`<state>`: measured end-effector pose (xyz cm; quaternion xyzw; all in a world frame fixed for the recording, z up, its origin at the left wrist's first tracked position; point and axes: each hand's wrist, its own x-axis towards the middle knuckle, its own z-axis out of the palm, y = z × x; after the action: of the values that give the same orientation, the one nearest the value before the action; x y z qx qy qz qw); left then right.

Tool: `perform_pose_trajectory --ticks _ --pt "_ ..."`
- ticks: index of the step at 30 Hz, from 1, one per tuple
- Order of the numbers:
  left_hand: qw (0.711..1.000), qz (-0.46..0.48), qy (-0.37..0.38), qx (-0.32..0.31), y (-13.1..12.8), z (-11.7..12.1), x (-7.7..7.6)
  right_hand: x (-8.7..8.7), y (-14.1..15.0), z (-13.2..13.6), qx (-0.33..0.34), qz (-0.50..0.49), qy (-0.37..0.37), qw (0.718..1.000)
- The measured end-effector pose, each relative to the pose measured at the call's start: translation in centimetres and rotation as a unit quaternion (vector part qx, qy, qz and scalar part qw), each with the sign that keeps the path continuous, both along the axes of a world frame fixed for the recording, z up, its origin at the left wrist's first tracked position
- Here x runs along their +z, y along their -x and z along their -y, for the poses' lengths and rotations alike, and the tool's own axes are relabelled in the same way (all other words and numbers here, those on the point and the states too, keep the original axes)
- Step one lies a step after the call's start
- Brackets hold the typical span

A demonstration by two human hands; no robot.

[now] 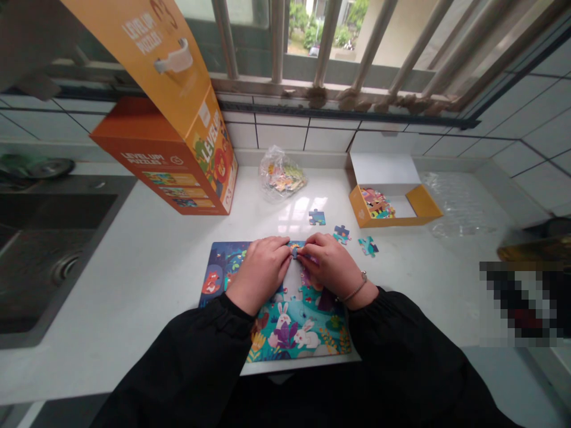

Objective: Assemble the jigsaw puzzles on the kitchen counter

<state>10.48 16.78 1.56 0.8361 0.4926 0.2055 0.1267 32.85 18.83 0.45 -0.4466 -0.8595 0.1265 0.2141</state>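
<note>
A colourful jigsaw puzzle (285,333) with rabbits and plants lies on the white counter, a pale gap open in its middle. My left hand (263,264) and my right hand (328,264) meet over its upper part. Between their fingertips is a small puzzle piece (295,254), pinched by both hands and partly covered by the fingers. Beyond the right hand lie three loose pieces: a blue piece (317,217), a second piece (342,234) and a teal piece (368,246).
A tall orange puzzle box (165,160) stands open at the left, near a sink (57,261). At the back is a clear bag of pieces (283,175). An open yellow box (392,223) holds more pieces, beside clear plastic packaging (459,205).
</note>
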Motion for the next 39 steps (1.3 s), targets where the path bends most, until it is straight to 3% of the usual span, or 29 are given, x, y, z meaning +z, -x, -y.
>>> perform_pose_trajectory --ticks 12,21,26,28,30,32,34,36,39 --pt "0.999 -0.051 -0.019 -0.002 -0.5 0.6 0.7 1.3 0.7 0.9 0.030 0.049 -0.021 0.998" --pt "0.997 -0.076 -0.016 -0.012 -1.0 1.1 1.5 1.3 1.1 1.0 0.034 0.086 -0.009 0.996" --pt "0.995 -0.097 -0.019 -0.012 -1.5 1.3 1.7 2.0 0.6 1.1 0.034 0.042 -0.009 0.999" --pt "0.994 -0.106 -0.023 -0.012 -1.6 1.4 1.7 2.6 -0.8 1.1 -0.020 0.011 -0.031 0.999" --pt "0.993 -0.113 -0.019 -0.013 -1.7 1.4 1.6 3.0 -3.1 1.1 -0.136 0.018 -0.061 0.989" --pt "0.993 -0.117 -0.014 -0.012 -1.6 1.4 1.6 3.0 -5.7 1.2 -0.254 0.089 -0.071 0.960" --pt "0.993 -0.117 -0.015 -0.010 -1.5 1.4 1.5 2.5 -8.0 1.6 -0.329 0.166 -0.041 0.929" --pt "0.993 -0.113 -0.018 -0.012 -1.5 1.4 1.4 1.9 -9.6 1.9 -0.348 0.193 -0.003 0.917" --pt "0.995 -0.099 -0.016 -0.020 -1.6 1.3 1.2 1.2 -10.7 2.2 -0.340 0.158 0.022 0.927"
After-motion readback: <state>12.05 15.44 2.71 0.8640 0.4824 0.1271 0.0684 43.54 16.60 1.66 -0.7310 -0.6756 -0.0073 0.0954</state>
